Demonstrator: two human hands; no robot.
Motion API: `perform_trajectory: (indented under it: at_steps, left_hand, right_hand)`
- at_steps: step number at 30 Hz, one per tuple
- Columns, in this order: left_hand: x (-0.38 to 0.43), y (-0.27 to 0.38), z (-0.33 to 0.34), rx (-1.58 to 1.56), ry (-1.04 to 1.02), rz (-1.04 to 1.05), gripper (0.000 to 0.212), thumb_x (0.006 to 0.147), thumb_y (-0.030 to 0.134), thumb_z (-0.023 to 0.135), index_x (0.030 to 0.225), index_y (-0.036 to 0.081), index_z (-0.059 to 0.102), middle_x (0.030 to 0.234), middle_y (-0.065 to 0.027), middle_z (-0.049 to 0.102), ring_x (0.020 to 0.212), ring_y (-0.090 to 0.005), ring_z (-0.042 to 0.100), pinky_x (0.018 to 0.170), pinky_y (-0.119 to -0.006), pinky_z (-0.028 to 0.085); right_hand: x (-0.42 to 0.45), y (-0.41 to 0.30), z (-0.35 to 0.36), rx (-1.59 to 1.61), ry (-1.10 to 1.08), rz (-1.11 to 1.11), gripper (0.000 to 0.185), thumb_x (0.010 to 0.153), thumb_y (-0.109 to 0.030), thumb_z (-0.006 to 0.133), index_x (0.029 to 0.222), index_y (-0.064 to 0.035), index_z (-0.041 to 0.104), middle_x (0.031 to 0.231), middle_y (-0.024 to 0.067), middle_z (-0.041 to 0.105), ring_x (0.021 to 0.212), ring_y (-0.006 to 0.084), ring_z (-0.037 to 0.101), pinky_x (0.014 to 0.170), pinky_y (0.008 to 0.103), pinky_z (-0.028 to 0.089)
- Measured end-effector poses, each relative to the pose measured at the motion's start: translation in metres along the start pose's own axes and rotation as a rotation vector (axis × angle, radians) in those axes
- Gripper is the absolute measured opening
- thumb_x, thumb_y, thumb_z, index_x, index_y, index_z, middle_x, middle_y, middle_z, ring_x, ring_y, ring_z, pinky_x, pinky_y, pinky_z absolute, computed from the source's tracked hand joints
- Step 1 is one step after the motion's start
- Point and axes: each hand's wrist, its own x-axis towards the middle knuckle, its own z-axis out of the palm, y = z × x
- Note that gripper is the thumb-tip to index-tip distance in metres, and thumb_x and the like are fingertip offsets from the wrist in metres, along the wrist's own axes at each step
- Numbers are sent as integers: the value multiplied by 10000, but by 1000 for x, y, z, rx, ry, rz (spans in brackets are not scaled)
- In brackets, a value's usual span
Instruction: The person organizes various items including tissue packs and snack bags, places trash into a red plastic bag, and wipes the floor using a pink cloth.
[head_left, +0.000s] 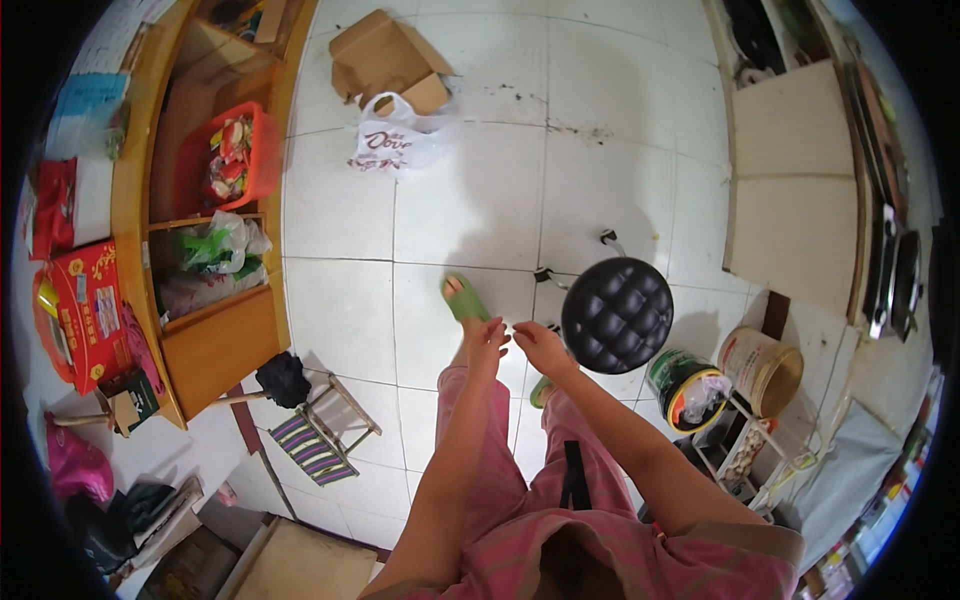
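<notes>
My left hand (487, 343) is held in front of my body with loosely bent fingers, slightly apart. Close beside it, my right hand (541, 348) has its fingers curved toward the left one, with a narrow gap between the two. I see nothing held in either. Below the left hand is a green slipper (466, 300) on my foot; the other slipper (538, 393) shows partly past my right forearm. Just right of my right hand stands a stool with a black quilted round seat (618, 315) and caster feet.
A cardboard box (382, 64) and a white plastic bag (397, 139) lie ahead on the tiled floor (465, 202). Left are a wooden cabinet (225, 345) holding a red basket (264, 161), and a folding stool (315, 442). Right are a bucket (667, 382) and a tub (757, 367).
</notes>
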Motion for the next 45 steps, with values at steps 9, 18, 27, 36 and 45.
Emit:
perform_trajectory:
  at_steps: [9,18,27,36,45]
  left_hand:
    - [58,106,-115,57,82,-37,332,934,270,594,1211,87,592,1048,-42,647,861,-136,624,724,-264,482]
    - [136,255,-174,118,173,10,322,932,246,584,1214,91,580,1080,-37,638,919,-147,617,751,-294,483]
    - [275,338,-152,668,287,174,337,899,225,600,1203,79,591,1070,-86,649,958,-210,625,785,-326,489]
    - [449,449,-114,932,565,433,740,763,104,712,1408,64,350,1366,-196,457,1252,-384,426,1050,-441,350]
    - [464,353,-143,1196,-41,-17,297,801,170,630,1098,164,647,1138,-106,616,1087,-346,552,1019,-547,319]
  right_hand:
    - [127,-69,55,-60,-115,62,386,879,-277,631,1154,-6,626,1054,142,683,964,218,651,842,325,503]
    - [244,-157,77,52,-61,67,300,890,-189,635,1136,-18,635,986,107,686,923,172,636,825,294,492]
    - [417,-131,11,-86,62,145,260,875,-185,613,1065,-11,657,857,92,688,780,179,645,731,304,510]
    - [590,-164,-8,-596,-48,42,227,837,-214,567,1009,-126,686,1097,153,617,1031,341,587,850,430,502]
    - [719,-234,68,-1379,-277,-606,122,788,-154,644,868,-157,736,1469,76,343,1381,335,251,1108,576,211]
